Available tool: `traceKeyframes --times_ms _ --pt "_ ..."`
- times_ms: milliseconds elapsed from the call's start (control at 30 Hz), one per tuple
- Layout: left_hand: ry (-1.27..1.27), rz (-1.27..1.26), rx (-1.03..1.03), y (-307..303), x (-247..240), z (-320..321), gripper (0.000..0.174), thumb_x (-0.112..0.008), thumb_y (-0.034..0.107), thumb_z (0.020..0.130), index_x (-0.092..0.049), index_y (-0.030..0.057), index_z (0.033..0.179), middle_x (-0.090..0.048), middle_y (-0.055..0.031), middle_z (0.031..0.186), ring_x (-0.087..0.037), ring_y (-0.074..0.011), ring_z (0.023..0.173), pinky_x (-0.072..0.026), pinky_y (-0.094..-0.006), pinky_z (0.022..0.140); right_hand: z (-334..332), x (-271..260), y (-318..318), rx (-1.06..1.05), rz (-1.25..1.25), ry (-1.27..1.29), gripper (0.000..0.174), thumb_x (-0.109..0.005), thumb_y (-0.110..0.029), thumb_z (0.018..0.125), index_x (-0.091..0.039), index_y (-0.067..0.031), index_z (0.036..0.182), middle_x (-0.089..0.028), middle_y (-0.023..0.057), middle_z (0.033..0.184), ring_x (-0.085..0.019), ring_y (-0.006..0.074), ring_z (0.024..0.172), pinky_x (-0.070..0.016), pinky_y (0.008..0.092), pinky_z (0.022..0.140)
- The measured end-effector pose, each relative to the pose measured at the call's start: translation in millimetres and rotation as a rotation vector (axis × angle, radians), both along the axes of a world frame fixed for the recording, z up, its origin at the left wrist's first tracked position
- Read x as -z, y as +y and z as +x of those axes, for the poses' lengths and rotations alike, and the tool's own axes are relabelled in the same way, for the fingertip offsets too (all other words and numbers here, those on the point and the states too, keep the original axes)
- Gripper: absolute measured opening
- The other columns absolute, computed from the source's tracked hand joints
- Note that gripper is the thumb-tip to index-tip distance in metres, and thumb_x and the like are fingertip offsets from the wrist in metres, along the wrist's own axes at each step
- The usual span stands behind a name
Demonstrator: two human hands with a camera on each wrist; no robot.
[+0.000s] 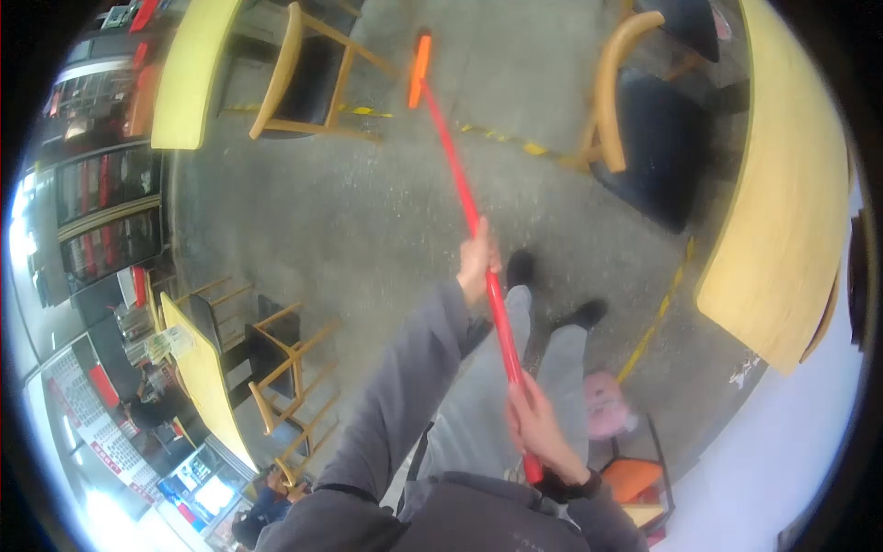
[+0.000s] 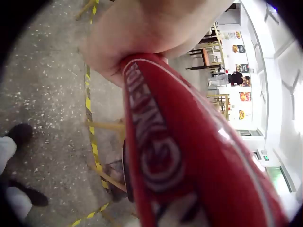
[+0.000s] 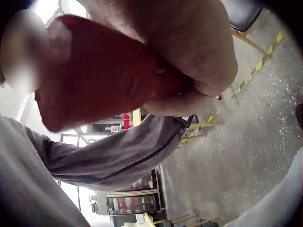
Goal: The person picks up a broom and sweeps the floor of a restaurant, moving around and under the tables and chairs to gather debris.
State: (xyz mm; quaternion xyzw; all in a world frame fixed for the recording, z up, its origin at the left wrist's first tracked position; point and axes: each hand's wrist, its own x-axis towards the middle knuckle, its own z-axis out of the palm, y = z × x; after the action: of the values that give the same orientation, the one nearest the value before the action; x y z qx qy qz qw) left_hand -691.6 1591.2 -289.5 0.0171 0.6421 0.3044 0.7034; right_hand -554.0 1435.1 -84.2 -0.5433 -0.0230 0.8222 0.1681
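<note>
A long red pole (image 1: 453, 161) slants across the head view, with a narrow orange head (image 1: 419, 74) set crosswise at its far end on the floor. Partway along the pole, my left hand (image 1: 476, 261) grips it with curled fingers. Nearer my body, my right hand (image 1: 543, 419) holds the same pole close to its end. In the left wrist view, pale lettering runs along the red pole (image 2: 189, 142) just beside the left hand (image 2: 142, 33). The right wrist view has the right hand (image 3: 189, 52) wrapped around the pole's blunt end (image 3: 94, 75).
Wooden chairs with dark seats (image 1: 308, 83) stand at the upper left, and another chair (image 1: 658, 138) is at the right by a pale table (image 1: 782, 212). Yellow-black tape (image 1: 515, 143) marks the grey floor (image 1: 303, 202). A pink bag (image 1: 607, 405) lies near my feet.
</note>
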Motion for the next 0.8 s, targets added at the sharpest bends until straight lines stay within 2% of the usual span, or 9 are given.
traceKeyframes --times_ms 133,233,300,400,500,533,633,733,800 --pt "0.018 -0.097 0.025 -46.0 -29.1 17.1 0.045 -0.051 0.054 0.086 -0.041 0.0116 0.073 -0.034 0.0031 0.049 -0.033 -0.0093 0.038 -0.0277 -0.0247 0.035 23.0 -47.5 -5.6 0.012 -0.209 0.052 0.046 -0.039 -0.028 0.097 -0.022 -0.0204 0.14 -0.036 -0.0004 0.055 -0.034 0.0085 0.033 -0.0288 0.0226 0.029" --pt "-0.198 -0.247 -0.116 -52.8 -96.2 33.2 0.043 -0.051 0.048 0.089 -0.034 0.0133 0.07 -0.03 0.0035 0.05 -0.031 -0.0096 0.041 -0.0269 -0.0254 0.038 42.7 -112.1 12.4 -0.089 -0.368 0.021 0.041 -0.035 -0.031 0.098 -0.026 -0.0237 0.137 -0.034 0.0002 0.054 -0.03 0.0083 0.033 -0.0257 0.0215 0.029" --pt "-0.326 -0.325 -0.181 -51.4 -118.9 38.5 0.042 -0.052 0.047 0.089 -0.034 0.0139 0.071 -0.027 0.0054 0.053 -0.027 -0.0077 0.042 -0.0244 -0.0245 0.039 56.4 -137.0 15.7 -0.052 -0.399 0.015 0.048 -0.041 -0.029 0.097 -0.023 -0.0211 0.141 -0.033 -0.0056 0.057 -0.026 0.0031 0.038 -0.0215 0.0168 0.031" --pt "-0.346 -0.256 -0.218 -35.6 -115.8 36.6 0.041 -0.053 0.048 0.088 -0.035 0.0143 0.073 -0.026 0.0062 0.054 -0.026 -0.0059 0.041 -0.022 -0.0229 0.038 49.4 -129.3 24.7 -0.052 -0.409 -0.085 0.045 -0.04 -0.037 0.096 -0.035 -0.0169 0.136 -0.031 -0.0064 0.054 -0.026 0.0031 0.037 -0.0224 0.0159 0.031" --pt "-0.327 -0.141 -0.248 -4.8 -90.3 22.3 0.04 -0.053 0.048 0.087 -0.036 0.014 0.075 -0.027 0.0064 0.054 -0.026 -0.0046 0.041 -0.0206 -0.0213 0.037 33.8 -90.9 30.7 0.068 -0.41 0.07 0.035 -0.035 -0.032 0.098 -0.03 -0.0219 0.131 -0.032 0.0 0.052 -0.03 0.0087 0.033 -0.0251 0.021 0.029" --pt "-0.319 -0.115 -0.246 6.4 -79.3 17.6 0.041 -0.054 0.049 0.087 -0.036 0.0138 0.075 -0.027 0.0064 0.054 -0.026 -0.0045 0.04 -0.0205 -0.0211 0.036 29.8 -75.1 31.6 0.062 -0.41 0.116 0.042 -0.033 -0.03 0.099 -0.019 -0.0287 0.139 -0.028 -0.0008 0.054 -0.025 0.0076 0.033 -0.0255 0.0208 0.03" --pt "-0.301 -0.068 -0.239 14.3 -47.8 8.9 0.042 -0.055 0.049 0.086 -0.037 0.0134 0.075 -0.028 0.0064 0.053 -0.026 -0.0044 0.04 -0.0209 -0.0208 0.035 16.3 -48.9 42.6 0.099 -0.391 0.142 0.042 -0.033 -0.031 0.099 -0.02 -0.0283 0.138 -0.029 -0.0016 0.054 -0.025 0.0062 0.033 -0.0249 0.0197 0.03" --pt "-0.327 -0.084 -0.223 0.9 -31.8 18.9 0.043 -0.055 0.05 0.086 -0.036 0.0128 0.075 -0.029 0.0052 0.052 -0.029 -0.0058 0.04 -0.0237 -0.0212 0.035 22.1 -47.8 34.4 0.119 -0.429 0.138 0.031 -0.033 -0.034 0.099 -0.031 -0.0242 0.128 -0.029 -0.003 0.053 -0.024 0.0055 0.033 -0.0217 0.0197 0.028" --pt "-0.176 -0.159 -0.147 -27.2 -49.0 40.9 0.044 -0.052 0.051 0.087 -0.036 0.0118 0.074 -0.033 0.0019 0.049 -0.034 -0.0095 0.038 -0.0285 -0.0247 0.036 43.3 -60.0 3.9 0.172 -0.54 0.162 0.024 -0.034 -0.037 0.098 -0.037 -0.022 0.116 -0.03 -0.0036 0.053 -0.024 0.0056 0.033 -0.02 0.0197 0.028"
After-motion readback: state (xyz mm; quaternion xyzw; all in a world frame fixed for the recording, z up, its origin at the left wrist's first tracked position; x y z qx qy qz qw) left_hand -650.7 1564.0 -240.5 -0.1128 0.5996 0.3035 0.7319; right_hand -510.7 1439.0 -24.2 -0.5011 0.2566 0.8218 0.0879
